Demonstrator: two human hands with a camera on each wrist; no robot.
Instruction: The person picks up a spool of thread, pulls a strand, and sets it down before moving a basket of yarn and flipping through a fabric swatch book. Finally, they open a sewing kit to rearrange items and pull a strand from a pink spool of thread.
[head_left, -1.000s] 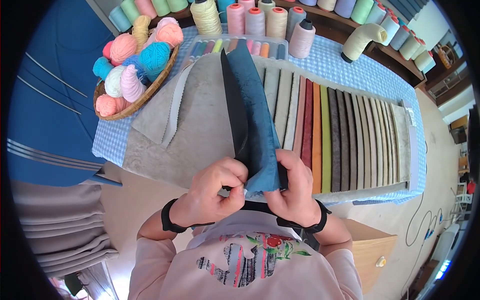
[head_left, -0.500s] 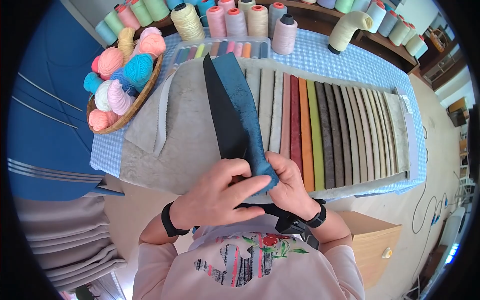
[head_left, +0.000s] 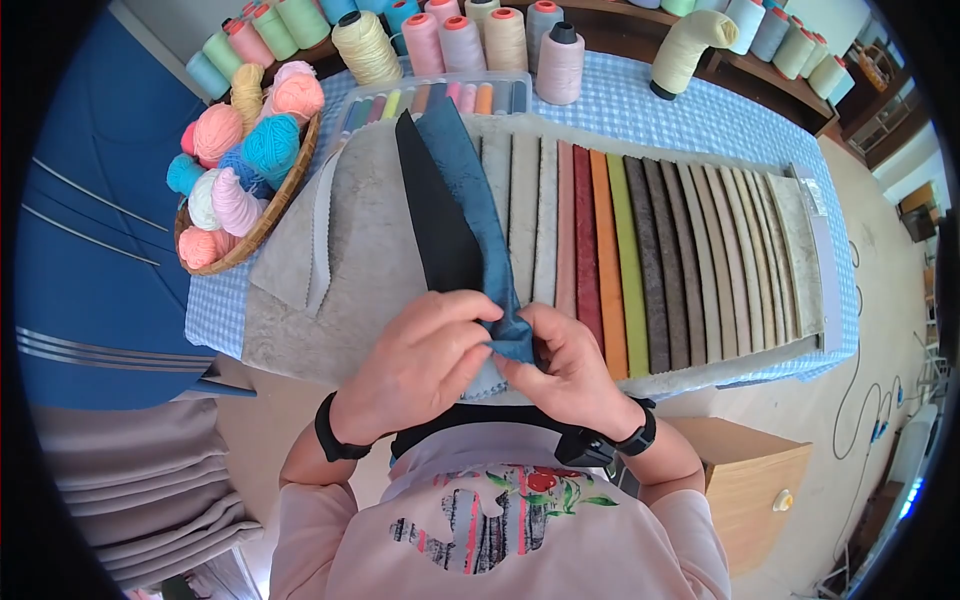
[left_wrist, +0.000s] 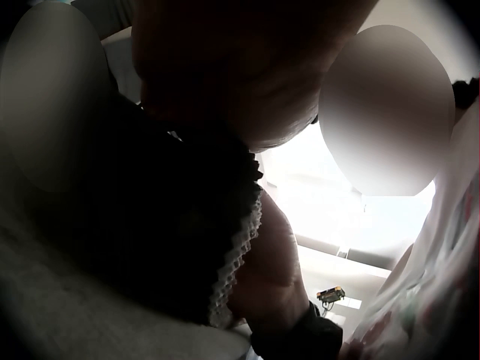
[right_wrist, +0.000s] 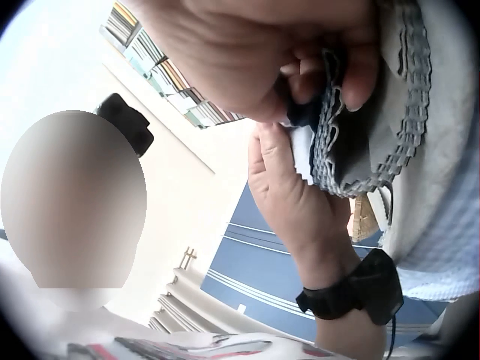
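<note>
A blue fabric swatch (head_left: pixel 468 190) stands raised from a fanned sample book, its black backing (head_left: pixel 440 225) turned to the left. At its near edge the left hand (head_left: pixel 415 360) pinches the cloth between thumb and fingers. Close beside it, the right hand (head_left: pixel 570 370) pinches the same edge, thumb and forefinger on the blue side. In the right wrist view, zigzag-cut edges (right_wrist: pixel 330 150) hang below the right hand (right_wrist: pixel 277 52), with the left hand (right_wrist: pixel 289 195) behind. The left wrist view is dark, showing a zigzag edge (left_wrist: pixel 240 262).
Colored swatches (head_left: pixel 620 260) fan out rightward over a blue checked tablecloth (head_left: pixel 620 100). A grey swatch (head_left: pixel 365 240) lies to the left. A yarn basket (head_left: pixel 290 190) stands at the left edge, a marker case (head_left: pixel 520 90) and thread cones (head_left: pixel 560 65) behind, a wooden cabinet (head_left: pixel 750 490) at lower right.
The left hand's fingers, spread across the swatch half a second ago, have drawn in to pinch its near edge. The blue swatch and both hands have shifted slightly left in the head view.
</note>
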